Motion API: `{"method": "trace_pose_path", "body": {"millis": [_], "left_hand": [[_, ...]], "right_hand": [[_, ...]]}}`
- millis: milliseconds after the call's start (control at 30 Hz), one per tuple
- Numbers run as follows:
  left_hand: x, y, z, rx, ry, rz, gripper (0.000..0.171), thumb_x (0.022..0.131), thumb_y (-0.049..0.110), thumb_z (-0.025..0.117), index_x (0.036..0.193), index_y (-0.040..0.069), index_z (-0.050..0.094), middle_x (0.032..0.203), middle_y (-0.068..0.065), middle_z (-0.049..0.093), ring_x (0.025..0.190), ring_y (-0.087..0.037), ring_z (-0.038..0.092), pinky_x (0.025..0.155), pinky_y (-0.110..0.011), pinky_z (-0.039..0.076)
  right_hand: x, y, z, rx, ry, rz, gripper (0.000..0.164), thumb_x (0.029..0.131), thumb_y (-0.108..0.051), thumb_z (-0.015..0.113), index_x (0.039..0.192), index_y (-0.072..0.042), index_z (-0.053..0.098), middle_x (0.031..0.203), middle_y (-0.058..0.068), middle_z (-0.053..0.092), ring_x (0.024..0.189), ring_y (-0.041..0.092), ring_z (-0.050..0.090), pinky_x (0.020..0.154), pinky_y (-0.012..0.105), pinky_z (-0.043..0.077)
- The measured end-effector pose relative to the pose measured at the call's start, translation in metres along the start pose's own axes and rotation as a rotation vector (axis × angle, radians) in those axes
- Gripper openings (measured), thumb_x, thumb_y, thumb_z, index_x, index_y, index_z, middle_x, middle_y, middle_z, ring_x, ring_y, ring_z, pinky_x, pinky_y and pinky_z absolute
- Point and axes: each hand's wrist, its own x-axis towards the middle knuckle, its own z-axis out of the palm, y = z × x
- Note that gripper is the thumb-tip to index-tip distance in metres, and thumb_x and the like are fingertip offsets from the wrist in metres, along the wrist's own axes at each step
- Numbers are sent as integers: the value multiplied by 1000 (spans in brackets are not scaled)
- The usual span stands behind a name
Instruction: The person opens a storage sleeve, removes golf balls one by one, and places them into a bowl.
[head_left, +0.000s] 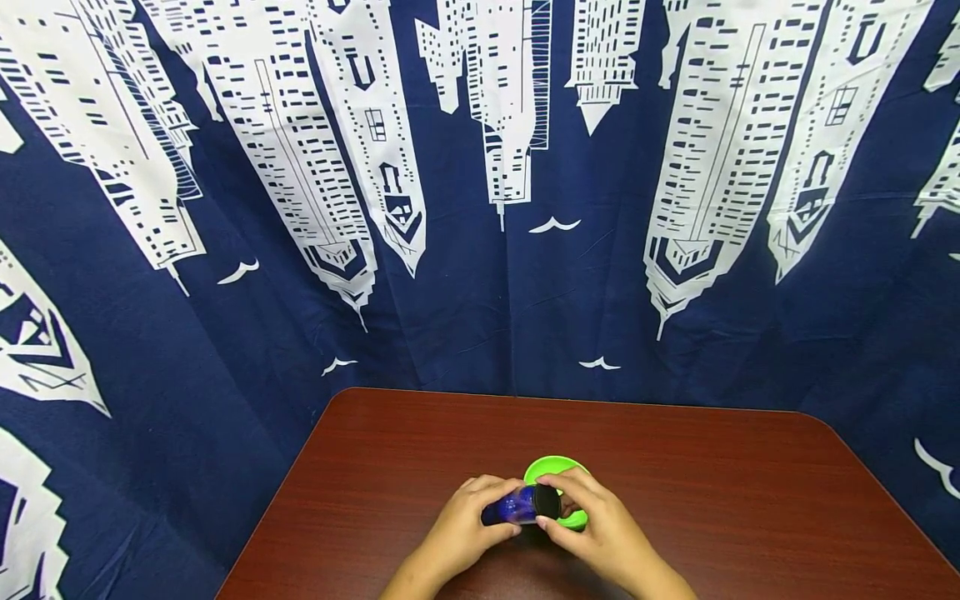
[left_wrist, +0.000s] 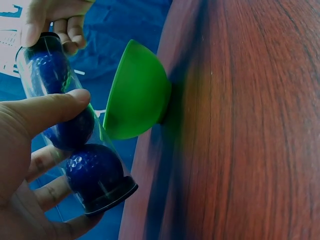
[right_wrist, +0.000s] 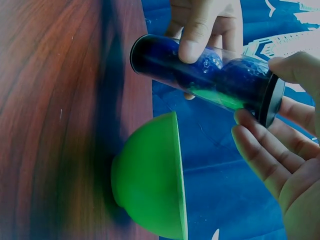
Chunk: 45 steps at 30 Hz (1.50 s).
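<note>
Clearly, space parts tube (right_wrist: 205,75) from bowl rim (right_wrist: 180,175).

Just a regular person in this one, both hands bare. The left grip (head_left: 465,518), the one closer to the table's (head_left: 750,500) left edge, has slim fingers with rounded tips, plus a sturdier thumb (left_wrist: 55,110) with what looks like a short nail. In the right wrist view you can spot little wrinkles over that thumb's knuckle. The right grip (head_left: 600,521) is pretty much the same build: longish fingers, creases across the joints, and a fleshy, rounded palm (right_wrist: 305,195). The left forearm (head_left: 414,577) and right forearm (head_left: 654,575) are bare too as far as the head view shows, and both slim down toward the wrist.
</note>
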Motion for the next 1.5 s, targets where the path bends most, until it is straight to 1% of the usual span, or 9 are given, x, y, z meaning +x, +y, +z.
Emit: {"method": "trace_pose_path", "body": {"millis": [100, 200, 367, 533, 767, 933, 1133, 1367, 1500], "left_hand": [[1, -1, 0, 16, 10, 22, 53, 85, 29, 81, 135, 27, 64, 124, 11, 68, 115, -11, 60, 97, -35, 53], [1, -2, 0, 29, 17, 43, 53, 85, 29, 81, 135, 26, 65, 124, 10, 68, 114, -12, 61, 97, -34, 53], [2, -2, 0, 43, 27, 67, 53, 83, 27, 82, 134, 24, 66, 124, 9, 69, 113, -12, 62, 97, -34, 53], [1, -1, 0, 48, 20, 57, 52, 83, 26, 82, 133, 26, 66, 122, 10, 69, 112, -11, 62, 96, -33, 53], [0, 2, -2, 18, 21, 13, 52, 84, 30, 82, 134, 30, 65, 122, 12, 68, 111, -10, 61, 93, -33, 54], [1, 2, -1, 14, 23, 2, 53, 84, 30, 81, 135, 30, 65, 122, 12, 68, 110, -11, 61, 92, -34, 55], [0, 1, 0, 55, 25, 15, 54, 84, 29, 81, 135, 28, 65, 122, 12, 68, 111, -12, 61, 94, -38, 53], [-1, 0, 2, 66, 24, 27, 54, 83, 30, 82, 135, 28, 65, 121, 12, 68, 110, -11, 61, 94, -36, 52], [-1, 0, 2, 61, 30, 33, 54, 83, 30, 82, 134, 27, 65, 121, 12, 68, 109, -11, 61, 93, -34, 53]], "right_hand": [[0, 1, -1, 10, -7, -24, 47, 80, -9, 84, 123, -15, 67, 105, -10, 62, 75, 2, 58, 67, 10, 48], [0, 3, -2, 19, -16, -35, 46, 80, -8, 84, 122, -11, 68, 106, -8, 63, 74, 2, 59, 67, 9, 47], [0, 5, -2, 29, -38, -24, 43, 81, -9, 83, 121, -6, 69, 109, -7, 64, 76, 0, 60, 65, 16, 53], [-1, 5, -3, 31, -41, -13, 43, 81, -8, 84, 122, -10, 69, 108, -7, 64, 77, 0, 61, 64, 20, 55], [-1, 2, -3, -59, -14, 8, 44, 82, -15, 84, 123, -13, 68, 105, -12, 59, 77, -1, 57, 66, 13, 49], [-2, 3, -3, -71, -10, 24, 44, 84, -17, 83, 125, -15, 67, 107, -13, 59, 79, -1, 58, 66, 16, 51], [-2, 4, -6, -4, -67, 25, 42, 88, -18, 79, 128, -13, 66, 112, -8, 64, 82, 0, 63, 68, 19, 57], [-3, 6, -11, 63, -162, 72, 41, 95, -22, 72, 130, -4, 64, 118, -1, 66, 88, 1, 66, 71, 22, 59], [-3, 6, -12, 63, -161, 85, 41, 94, -22, 72, 130, -4, 64, 118, -1, 65, 88, 1, 66, 70, 23, 60]]}}
